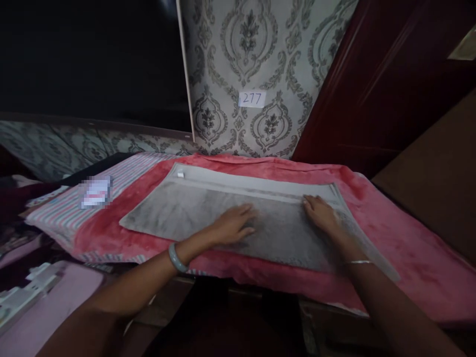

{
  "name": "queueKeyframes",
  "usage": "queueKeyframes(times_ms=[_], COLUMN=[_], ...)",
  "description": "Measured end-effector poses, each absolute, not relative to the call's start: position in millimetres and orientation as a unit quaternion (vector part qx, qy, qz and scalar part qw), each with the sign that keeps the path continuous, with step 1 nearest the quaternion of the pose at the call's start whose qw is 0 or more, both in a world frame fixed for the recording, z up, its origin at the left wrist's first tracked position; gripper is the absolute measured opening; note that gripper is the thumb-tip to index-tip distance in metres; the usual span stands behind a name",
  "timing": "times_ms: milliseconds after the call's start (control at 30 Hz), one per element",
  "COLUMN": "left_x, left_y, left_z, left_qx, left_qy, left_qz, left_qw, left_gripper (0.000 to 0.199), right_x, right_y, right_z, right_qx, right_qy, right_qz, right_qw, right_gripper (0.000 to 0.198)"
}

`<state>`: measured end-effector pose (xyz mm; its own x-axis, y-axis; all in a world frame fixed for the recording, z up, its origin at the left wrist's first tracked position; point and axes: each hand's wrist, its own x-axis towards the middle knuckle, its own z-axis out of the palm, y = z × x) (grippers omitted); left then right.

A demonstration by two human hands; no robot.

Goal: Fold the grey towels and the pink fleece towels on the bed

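A grey towel-like cloth [174,208] lies spread out in front of me, with a paler band along its far edge. A small white tag [180,174] shows near its far left corner. My left hand [234,225] rests on or just over the middle of the cloth, fingers stretched and a little blurred. Farther right, my right hand [322,214] lies flat on the cloth, its fingertips at the paler band. Neither hand grips anything. A pink plush blanket [375,213] lies beneath the cloth.
A striped cloth [122,173] and a pixelated item [95,192] lie at the left. A dark television screen [92,64] hangs behind. The patterned wall bears a paper marked 277 [252,98]. A dark red panel [372,74] stands right, and a white object [29,285] lies lower left.
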<state>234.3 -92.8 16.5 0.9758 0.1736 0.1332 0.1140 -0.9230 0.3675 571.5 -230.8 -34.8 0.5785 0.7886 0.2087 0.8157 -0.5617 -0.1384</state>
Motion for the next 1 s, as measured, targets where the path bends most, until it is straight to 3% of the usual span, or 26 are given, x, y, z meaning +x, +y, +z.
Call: queueKeyframes(times_ms=[167, 333, 567, 700, 833, 1000], left_x=[227.8, 221.0, 186.1, 159.4, 141.5, 116.6], left_y=[-64.5, -74.7, -100.4, -96.9, -62.6, -31.7], left_z=[-6.2, -30.8, -36.6, -15.0, 3.2, -19.3], left_qx=[0.987, 0.989, 0.983, 0.968, 0.953, 0.923], left_qy=[0.107, 0.089, 0.081, 0.037, 0.19, 0.368], left_qz=[0.042, 0.055, 0.061, 0.076, 0.151, 0.098], left_qw=[0.113, 0.1, 0.153, 0.236, 0.184, 0.054], left_gripper=[0.068, 0.069, 0.072, 0.054, 0.05, 0.066], right_x=[470.9, 410.8, 415.0, 407.4, 375.6, 330.2], right_y=[-135.3, -93.9, -97.9, -85.4, -56.9, -45.1], right_z=[-7.1, -24.7, -46.9, -24.7, -2.5, -22.9], right_qx=[-0.778, -0.723, -0.723, -0.746, -0.742, -0.666], right_qy=[-0.618, -0.687, -0.689, -0.663, -0.664, -0.742], right_qz=[-0.024, 0.0, -0.022, 0.043, 0.061, 0.005], right_qw=[0.113, 0.07, 0.051, 0.042, 0.066, 0.073], right_gripper=[0.051, 0.052, 0.055, 0.052, 0.053, 0.055])
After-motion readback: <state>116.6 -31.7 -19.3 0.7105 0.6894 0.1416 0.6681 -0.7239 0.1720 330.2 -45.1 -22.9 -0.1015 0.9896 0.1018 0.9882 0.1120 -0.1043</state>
